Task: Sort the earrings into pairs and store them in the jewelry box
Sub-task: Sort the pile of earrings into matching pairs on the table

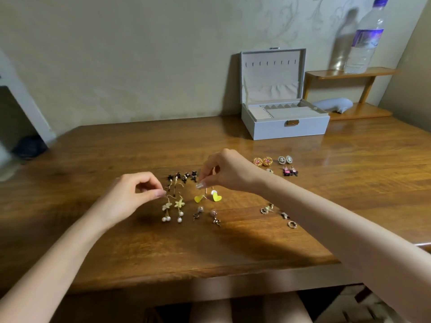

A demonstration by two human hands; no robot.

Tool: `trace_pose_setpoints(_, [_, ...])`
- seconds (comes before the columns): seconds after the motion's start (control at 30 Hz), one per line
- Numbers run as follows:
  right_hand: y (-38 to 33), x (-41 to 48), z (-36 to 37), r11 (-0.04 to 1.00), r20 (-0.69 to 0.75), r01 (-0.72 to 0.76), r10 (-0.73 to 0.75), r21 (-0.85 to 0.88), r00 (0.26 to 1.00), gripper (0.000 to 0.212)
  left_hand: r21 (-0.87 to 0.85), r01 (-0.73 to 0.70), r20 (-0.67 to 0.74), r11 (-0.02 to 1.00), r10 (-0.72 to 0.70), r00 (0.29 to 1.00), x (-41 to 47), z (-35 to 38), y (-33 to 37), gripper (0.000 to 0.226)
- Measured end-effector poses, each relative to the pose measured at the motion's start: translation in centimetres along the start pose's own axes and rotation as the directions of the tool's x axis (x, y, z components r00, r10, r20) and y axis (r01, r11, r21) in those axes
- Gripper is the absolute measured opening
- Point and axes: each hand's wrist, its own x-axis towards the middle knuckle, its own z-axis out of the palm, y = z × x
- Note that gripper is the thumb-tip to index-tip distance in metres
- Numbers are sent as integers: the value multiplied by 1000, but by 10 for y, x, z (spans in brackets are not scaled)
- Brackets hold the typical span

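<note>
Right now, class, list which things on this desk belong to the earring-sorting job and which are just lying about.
Job: yellow heart earrings, flower-and-pearl earrings, black earrings, gold-and-pink studs, cameo studs, pink-and-black earrings, open jewelry box.
Lying about: water bottle, wooden shelf, grey object on its lower tier.

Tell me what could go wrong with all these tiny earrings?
The right hand seems to pinch a yellow heart earring close beside the black earrings; a slip could jumble sorted pairs. The small gold earrings lie right by the right forearm, so a sweep might knock them off the table.
</note>
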Motion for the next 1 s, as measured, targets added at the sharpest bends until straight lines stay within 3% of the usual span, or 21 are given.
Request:
trace_pose_setpoints(0.2, [-28, 42, 36, 999, 144, -18, 24, -39, 989, 20, 161, 207, 203, 965, -238, 950, 9, -15, -18, 1])
trace_pose_setpoints(0.4, [-43, 63, 66, 991, 163, -9, 31, -134, 986, 15, 260, 264, 183, 929, -316, 931, 12, -17, -25, 4])
trace_pose_setpoints(0.83, [-33, 71, 68, 988, 108, -35, 52, -153, 993, 15, 218, 233, 115, 948, -262, 958, 17, -18, -28, 6])
trace_pose_setpoints(0.9, [-31, 62, 58, 987, 99, -12, 28, -157, 995, 19, 198, 204, 60, 959, -219, 974, 14, -15, -22, 2])
trace_pose_setpoints(1.0, [-23, 35, 32, 988, 57, 26, -17, -151, 998, 23, 159, 64, -21, 985, -62, 998, 10, -5, -2, 17])
